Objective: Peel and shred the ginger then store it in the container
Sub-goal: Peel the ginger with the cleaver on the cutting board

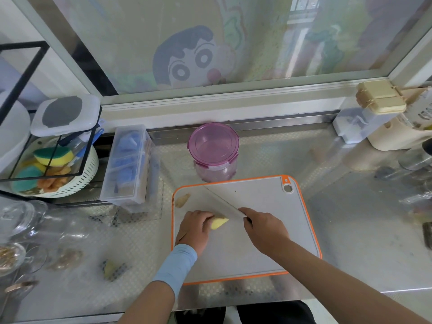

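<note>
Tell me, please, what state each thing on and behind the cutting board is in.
ginger, looks peeled, unshredded, held on the cutting board
left hand, gripping the ginger
knife, blade pointing far-left over the board
right hand, gripping the knife's handle
container, upright, lid on
ginger scrap, loose at the board's far-left corner

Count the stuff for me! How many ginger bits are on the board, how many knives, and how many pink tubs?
Ginger on the cutting board: 2 (held ginger piece in the left hand, loose ginger bit near the far-left corner)
Knife: 1 (in the right hand)
Pink tub: 1 (behind the board, lid on)
Total: 4
</note>
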The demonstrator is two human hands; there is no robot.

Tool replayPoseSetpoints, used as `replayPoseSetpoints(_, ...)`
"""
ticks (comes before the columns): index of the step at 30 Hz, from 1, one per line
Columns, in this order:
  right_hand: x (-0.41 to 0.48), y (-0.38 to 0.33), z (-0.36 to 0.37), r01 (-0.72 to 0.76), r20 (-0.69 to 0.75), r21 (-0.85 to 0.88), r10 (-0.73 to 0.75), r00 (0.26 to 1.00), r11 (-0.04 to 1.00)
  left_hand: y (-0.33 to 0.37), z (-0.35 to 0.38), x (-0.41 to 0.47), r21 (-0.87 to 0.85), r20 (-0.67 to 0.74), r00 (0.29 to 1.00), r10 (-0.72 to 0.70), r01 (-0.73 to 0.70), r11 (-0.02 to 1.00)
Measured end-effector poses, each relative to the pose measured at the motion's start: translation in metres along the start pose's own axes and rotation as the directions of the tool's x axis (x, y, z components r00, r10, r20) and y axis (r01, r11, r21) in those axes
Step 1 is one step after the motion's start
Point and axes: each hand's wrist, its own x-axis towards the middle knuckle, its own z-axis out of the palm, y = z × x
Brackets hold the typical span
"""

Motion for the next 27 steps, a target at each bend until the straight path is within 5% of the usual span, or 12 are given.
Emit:
replayPoseSetpoints(7, 0.001, -0.004, -0.001, 0.000, 0.007, 0.009, 0.000, 1.000, 1.000, 0.010, -0.008, 0.002, -0.131, 0.084, 0.996, 0.023, -0.012, 0.991)
replayPoseSetpoints(12, 0.002, -0.005, -0.001, 0.000, -0.004, 0.004, 0.000, 1.000, 1.000, 0.009, -0.009, -0.007, -0.033, 0.206, 0.961, 0.186, -0.184, 0.982)
replayPoseSetpoints(21, -0.004, -0.002, -0.003, -0.002, -0.016, 0.020, 0.002, 1.000, 1.000, 0.029, -0.006, -0.014, 0.052, 0.321, 0.935, 0.150, -0.176, 0.983)
replayPoseSetpoints(24, -0.007, 0.001, -0.004, -0.026, -0.018, 0.037, 0.026, 1.000, 0.999, 0.027, -0.003, -0.008, 0.162, 0.425, 0.809, 0.406, -0.509, 0.845)
replayPoseSetpoints(27, -0.009, 0.006, -0.004, -0.049, -0.013, 0.045, 0.049, 0.999, 0.998, 0.028, -0.005, 0.004, 0.297, 0.630, 0.627, 0.458, -0.740, 0.604)
